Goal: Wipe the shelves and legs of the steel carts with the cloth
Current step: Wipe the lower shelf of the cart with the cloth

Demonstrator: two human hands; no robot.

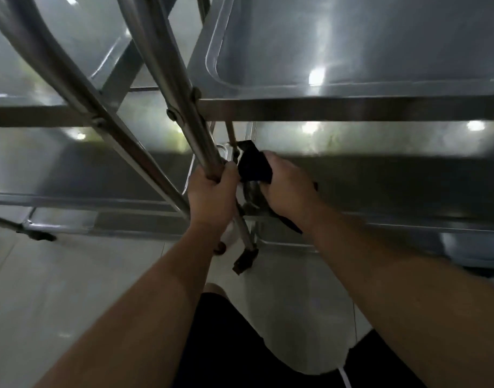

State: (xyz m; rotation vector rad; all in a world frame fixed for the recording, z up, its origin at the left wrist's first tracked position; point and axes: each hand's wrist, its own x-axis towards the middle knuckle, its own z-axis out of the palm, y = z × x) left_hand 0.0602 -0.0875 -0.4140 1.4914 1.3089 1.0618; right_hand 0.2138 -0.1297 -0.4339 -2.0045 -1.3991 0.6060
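Two steel carts stand side by side below me, the right cart's top shelf [352, 46] at upper right and its middle shelf [394, 175] beneath it. My left hand [212, 191] grips a round steel leg [170, 79] that slants up to the left. Just to its right, my right hand [287, 189] holds a dark cloth [254, 166] wrapped around a thinner leg [247, 239], close to the middle shelf's corner. The cloth's tail hangs below my right wrist.
The left cart's shelves [58, 169] lie at left, with a second slanted leg [80, 88] crossing them. A caster [244, 263] sits on the pale tiled floor [72, 289]. My legs in black shorts fill the bottom centre.
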